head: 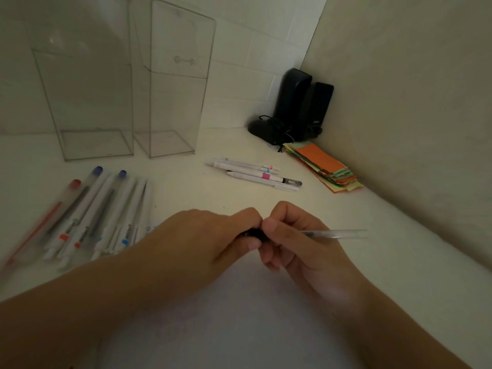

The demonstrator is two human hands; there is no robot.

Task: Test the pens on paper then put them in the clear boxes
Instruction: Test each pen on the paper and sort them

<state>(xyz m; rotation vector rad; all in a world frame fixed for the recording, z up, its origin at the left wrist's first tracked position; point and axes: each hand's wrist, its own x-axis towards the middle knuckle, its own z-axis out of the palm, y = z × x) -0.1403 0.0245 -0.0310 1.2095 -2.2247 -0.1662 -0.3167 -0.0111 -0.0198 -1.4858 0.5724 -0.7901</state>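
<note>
Fingers (pixel 269 227) of right hand (pixel 300 241) curled round clear pen (pixel 335 233); left hand (pixel 213 235) pinched its dark cap (pixel 253 233); clear boxes (pixel 170 83) beyond, loose pens (pixel 87 217) left on worktop (pixel 186 187)

dim, greenish light; wide-angle bending at the edges, motion blur on the left.

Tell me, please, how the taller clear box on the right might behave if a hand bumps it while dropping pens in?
The clear box stands tall on a narrow base, so it probably tips easily. It looks empty and thin-walled, so likely light, and may slide on the smooth table.
</note>
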